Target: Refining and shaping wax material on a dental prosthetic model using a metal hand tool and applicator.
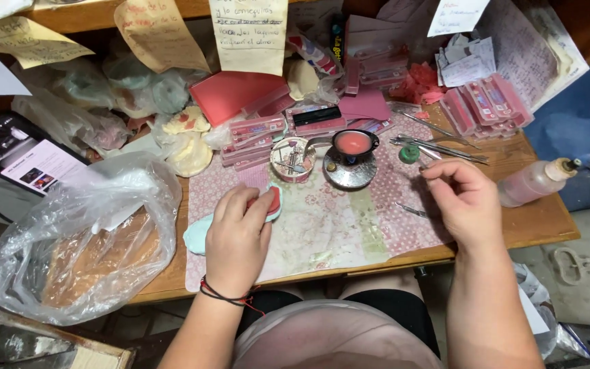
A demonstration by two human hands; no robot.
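My left hand (237, 236) lies on a pale teal mould (197, 234) holding a red slab (274, 200), on the patterned cloth (322, 225). Its fingers press on the red slab. My right hand (460, 199) hovers over the cloth's right side with fingers curled; whether it pinches anything small I cannot tell. A thin metal tool (412, 210) lies just left of it. Ahead stand a small dark pan of pink melt (354, 143) on a round metal stand (349, 172) and a small tin of bits (291, 160).
A crumpled clear plastic bag (83, 239) fills the left of the wooden table (541, 219). Pink cases (486, 102) and red boxes (230, 92) crowd the back. Metal tweezers (438, 147) lie near a clear squeeze bottle (537, 181). A tablet (22, 160) sits at far left.
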